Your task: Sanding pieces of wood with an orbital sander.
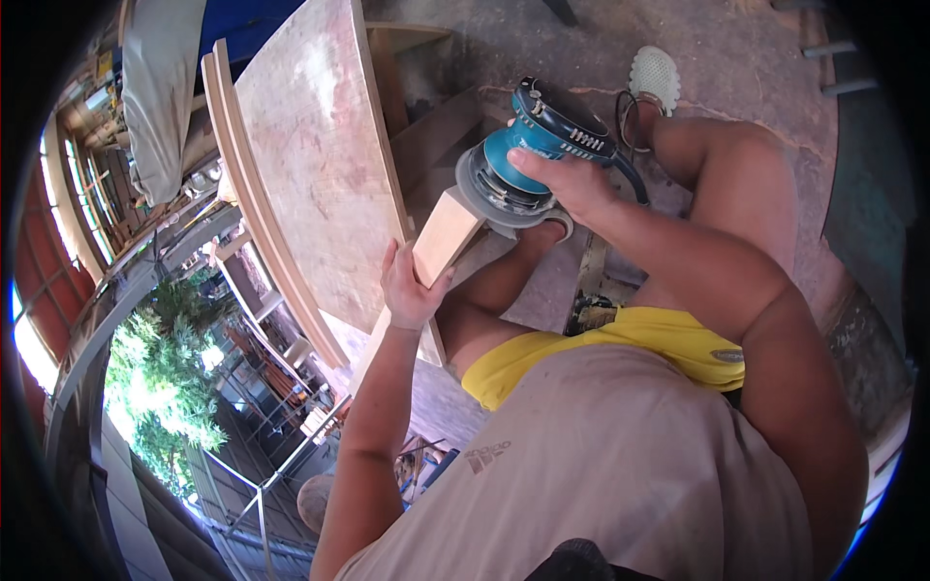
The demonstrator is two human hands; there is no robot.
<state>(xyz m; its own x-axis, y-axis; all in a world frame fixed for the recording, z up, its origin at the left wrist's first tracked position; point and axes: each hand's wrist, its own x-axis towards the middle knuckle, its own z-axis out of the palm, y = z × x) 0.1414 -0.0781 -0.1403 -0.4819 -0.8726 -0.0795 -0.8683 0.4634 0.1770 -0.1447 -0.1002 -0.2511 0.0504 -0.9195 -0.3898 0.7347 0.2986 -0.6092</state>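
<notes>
My right hand (pixel 570 181) grips a teal and black Makita random orbital sander (pixel 523 156) by its body, the thumb lying along the near side. The sander's round pad rests at the far end of a pale wooden block (pixel 445 236). Around the near end of this block my left hand (pixel 414 287) is closed, with its fingers on one side and the thumb on the other. Just left of the block stands a large plywood panel (pixel 312 145), whose edge runs beside my left hand. The face of the block against the pad is hidden.
Wooden framing (pixel 443 134) stands behind the panel. Long pale wood strips (pixel 269 218) run along the panel's left side. The sander's black cord (pixel 632 178) curves down near my leg. A paint-stained wooden piece (pixel 592 290) lies on the concrete floor (pixel 734 65) between my legs.
</notes>
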